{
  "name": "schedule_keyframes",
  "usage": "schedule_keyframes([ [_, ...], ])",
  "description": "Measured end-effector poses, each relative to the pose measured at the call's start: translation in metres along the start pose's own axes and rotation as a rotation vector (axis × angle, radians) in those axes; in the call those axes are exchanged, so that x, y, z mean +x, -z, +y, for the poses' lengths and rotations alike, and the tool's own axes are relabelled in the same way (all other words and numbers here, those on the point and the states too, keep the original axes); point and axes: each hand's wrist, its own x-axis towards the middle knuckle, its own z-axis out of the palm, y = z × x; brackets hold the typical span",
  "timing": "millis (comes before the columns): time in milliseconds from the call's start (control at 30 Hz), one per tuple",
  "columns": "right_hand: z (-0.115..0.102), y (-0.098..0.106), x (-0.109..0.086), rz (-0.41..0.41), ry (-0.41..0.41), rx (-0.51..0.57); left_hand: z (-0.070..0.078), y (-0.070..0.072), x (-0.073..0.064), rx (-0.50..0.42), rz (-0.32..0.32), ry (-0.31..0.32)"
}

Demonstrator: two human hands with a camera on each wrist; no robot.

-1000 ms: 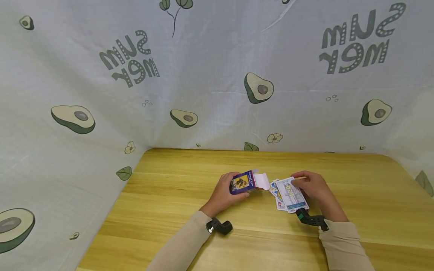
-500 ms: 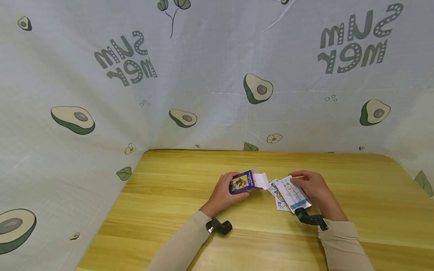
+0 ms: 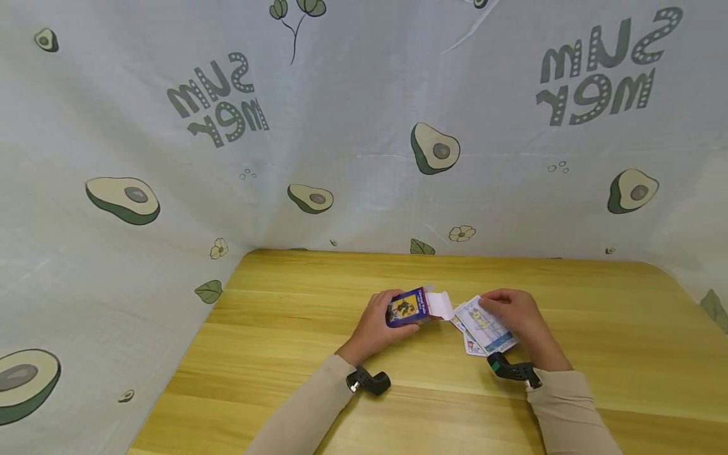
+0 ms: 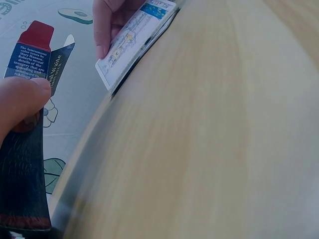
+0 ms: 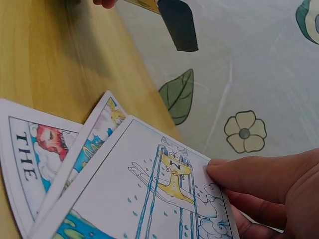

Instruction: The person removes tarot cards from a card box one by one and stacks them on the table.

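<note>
My left hand [image 3: 380, 321] grips a small blue card box [image 3: 406, 306] with a yellow picture panel, its white flap standing open toward the right. In the left wrist view the thumb lies across the printed side of the box [image 4: 30, 62]. My right hand [image 3: 516, 315] pinches the upper edge of a tarot card [image 3: 486, 325] showing a yellow cup on a cloud-borne hand, with blue streams. Under it, two more cards fan out to the left; one card [image 5: 37, 154] bears the word THE. The right thumb [image 5: 259, 174] rests on the held card's edge.
A wooden table [image 3: 318, 284] lies beneath both hands. Behind and left of it hangs a pale cloth [image 3: 364, 189] with avocado prints, meeting the table's far edge. Each wrist wears a black camera mount [image 3: 370, 380].
The right hand has shifted slightly left with the cup card, which now covers more of the cards beneath. The left hand and box have stayed in place.
</note>
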Motion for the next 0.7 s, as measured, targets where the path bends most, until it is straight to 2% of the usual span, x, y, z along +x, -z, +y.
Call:
schedule_keyframes([
  [333,0.001,-0.009,0.002,0.036,0.007,-0.018,0.0,-0.002,0.0,0.019,0.007,-0.012],
  [700,-0.002,-0.013,0.0,0.06,0.021,-0.106,-0.001,-0.001,-0.001,0.029,0.005,-0.006],
])
